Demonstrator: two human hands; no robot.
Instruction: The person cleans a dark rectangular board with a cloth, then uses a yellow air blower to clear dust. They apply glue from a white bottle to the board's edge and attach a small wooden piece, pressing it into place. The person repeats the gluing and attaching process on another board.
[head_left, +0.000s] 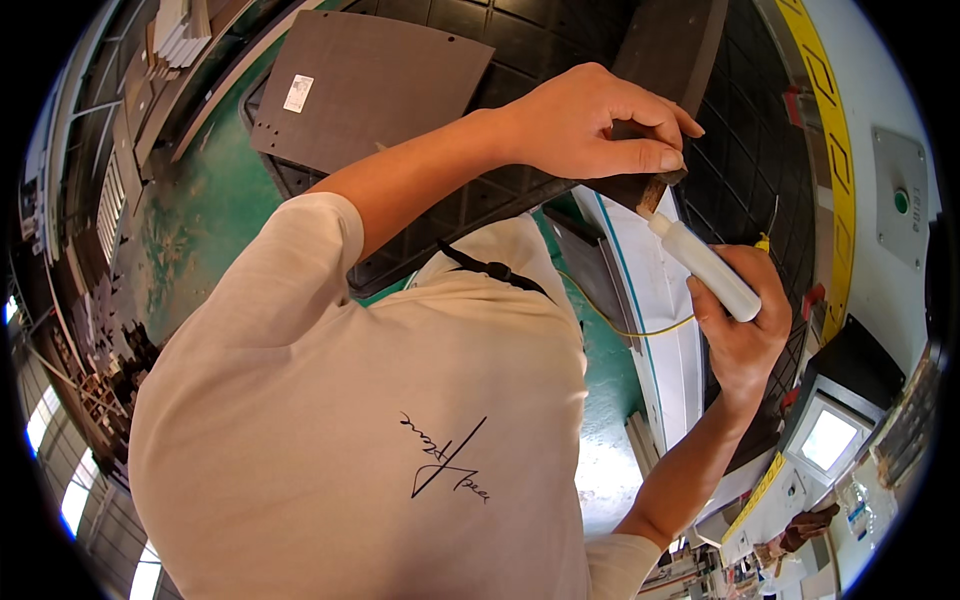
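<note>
The dark board (655, 60) sits edge-on under your left hand (590, 125), fingers clamped over its near end. The white tube (705, 268), gripped in your right hand (742, 320), slants up-left, its tip touching the board's corner just below your left thumb.

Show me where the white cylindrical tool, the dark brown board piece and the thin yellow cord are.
white cylindrical tool (708, 268), head view, middle of barrel.
dark brown board piece (640, 185), head view, lower corner.
thin yellow cord (625, 328), head view, mid-length.

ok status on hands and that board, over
Left hand grips dark board at its edge. Right hand holds white tool, tip at the board edge. Yellow cord trails below, nothing blocking.
</note>
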